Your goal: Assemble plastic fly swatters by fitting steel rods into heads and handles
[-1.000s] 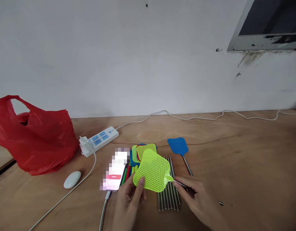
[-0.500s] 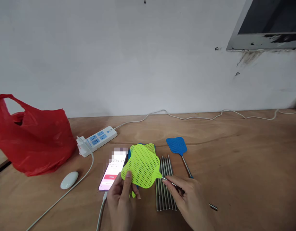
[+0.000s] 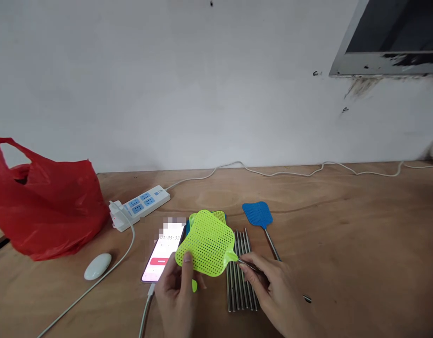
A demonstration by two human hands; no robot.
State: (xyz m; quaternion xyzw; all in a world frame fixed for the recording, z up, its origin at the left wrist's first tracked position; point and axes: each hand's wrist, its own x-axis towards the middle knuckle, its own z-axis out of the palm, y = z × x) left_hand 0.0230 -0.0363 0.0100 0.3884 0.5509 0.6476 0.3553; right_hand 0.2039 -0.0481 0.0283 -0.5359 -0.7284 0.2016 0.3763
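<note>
A yellow-green fly swatter head, square and full of small holes, is held up over the table between both hands. My left hand pinches its left corner, thumb on top. My right hand grips the thin metal rod at the swatter's neck. Beneath lie more swatter heads, another yellow-green one and a partly hidden blue one. Several metal rods lie side by side under the held swatter and next to my right hand. Behind that hand rests a blue fly swatter with a metal rod.
A lit phone with a cable lies left of my left hand. Further left are a white mouse, a power strip and a red plastic bag. A short metal piece lies right of my right hand. A white cord runs along the wall.
Both hands keep their hold on the yellow-green swatter and its rod, with hardly any movement. The whole view has shifted slightly.
</note>
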